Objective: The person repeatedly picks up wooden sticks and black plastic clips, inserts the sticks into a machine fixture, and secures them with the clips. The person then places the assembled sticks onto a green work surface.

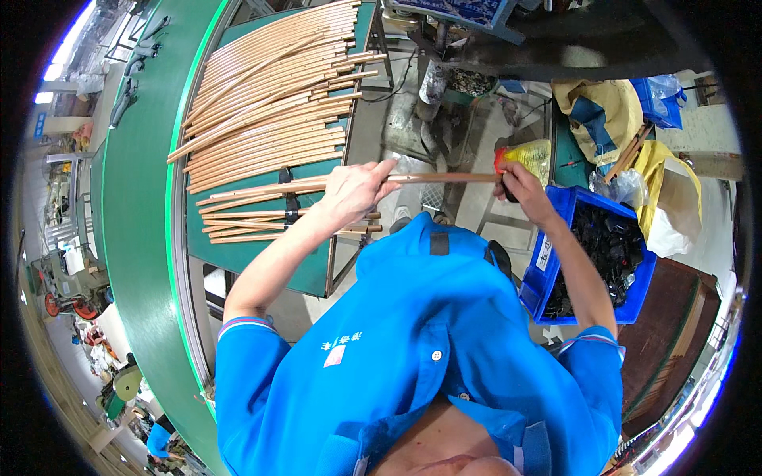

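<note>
In front of my chest a long copper-brown tube (456, 178) lies level, running from one hand to the other. My left hand (355, 192) is closed around it, above the right edge of the green table. My right hand (524, 190) is closed at the tube's right end, with a small black piece partly hidden in the fingers. Something red (502, 159) shows just above that hand; its kind is unclear. Many similar tubes (270, 87) lie side by side on the table. Several others (246, 222) sit nearer, by black fittings (290, 202).
A blue bin (548, 274) full of black parts (595, 254) stands at my right. Beyond it are yellow sacks (675, 190) and a smaller blue bin (660, 107). A green conveyor belt (143, 214) runs along the left. Machinery (432, 87) stands ahead.
</note>
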Available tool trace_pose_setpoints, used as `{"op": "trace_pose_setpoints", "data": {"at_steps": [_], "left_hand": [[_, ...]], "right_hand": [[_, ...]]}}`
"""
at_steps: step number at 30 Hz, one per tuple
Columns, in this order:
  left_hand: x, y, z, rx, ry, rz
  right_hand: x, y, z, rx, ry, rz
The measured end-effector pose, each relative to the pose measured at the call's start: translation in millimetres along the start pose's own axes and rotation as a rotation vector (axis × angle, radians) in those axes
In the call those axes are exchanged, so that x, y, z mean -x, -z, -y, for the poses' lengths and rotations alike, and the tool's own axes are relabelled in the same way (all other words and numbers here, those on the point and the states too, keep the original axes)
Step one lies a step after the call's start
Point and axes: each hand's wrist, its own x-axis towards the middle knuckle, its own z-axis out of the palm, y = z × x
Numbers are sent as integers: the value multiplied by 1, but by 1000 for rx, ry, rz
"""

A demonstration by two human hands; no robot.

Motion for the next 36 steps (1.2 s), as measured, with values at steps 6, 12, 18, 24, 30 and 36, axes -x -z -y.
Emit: {"op": "trace_pose_setpoints", "data": {"at_steps": [6, 12, 18, 24, 30, 36], "left_hand": [[-8, -4, 4, 12, -125, 312], [-15, -8, -42, 88, -175, 293], [-19, -4, -33, -120, -288, -38], [-48, 42, -11, -184, -259, -169], [-99, 84, 3, -243, -316, -289], [-136, 82, 22, -313, -382, -349]], "right_hand": [[8, 29, 19, 390, -187, 529], [-23, -56, 70, 662, 255, 514], [-58, -72, 100, 344, 55, 516], [-63, -47, 157, 884, 352, 235], [-77, 13, 125, 1287, 552, -286], [-90, 32, 122, 1270, 744, -382]]}}
